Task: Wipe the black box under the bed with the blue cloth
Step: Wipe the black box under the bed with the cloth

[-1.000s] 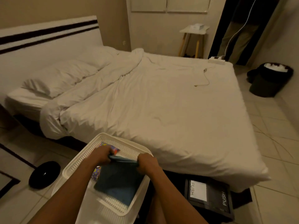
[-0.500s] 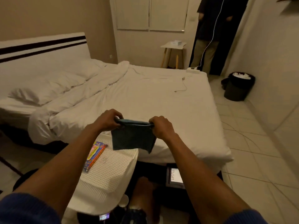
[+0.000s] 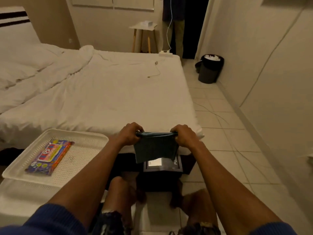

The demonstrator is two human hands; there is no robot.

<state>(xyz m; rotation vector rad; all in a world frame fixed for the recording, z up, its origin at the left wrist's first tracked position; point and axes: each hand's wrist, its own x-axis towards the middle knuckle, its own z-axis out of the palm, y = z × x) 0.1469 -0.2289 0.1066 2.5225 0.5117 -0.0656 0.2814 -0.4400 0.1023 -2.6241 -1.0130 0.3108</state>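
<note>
The blue cloth [image 3: 155, 149] hangs stretched between both hands above the floor at the bed's near corner. My left hand [image 3: 129, 134] grips its upper left edge and my right hand [image 3: 183, 134] grips its upper right edge. Directly below, the black box [image 3: 162, 173] sticks out from under the bed [image 3: 101, 92]; its lid carries a white label and the word PUSH. The cloth covers the box's upper part. My bare feet stand on either side of the box.
A white perforated tray [image 3: 84, 146] on the left holds a colourful wipes packet [image 3: 50, 155]. A black waste bin [image 3: 210, 68] stands by the right wall. A person [image 3: 174, 26] stands by the far doorway beside a small stool [image 3: 144, 36]. Cables trail over the tiled floor.
Both hands lifted the cloth out of the tray and carried it rightward, so it now hangs over the black box. The view has swung right and down.
</note>
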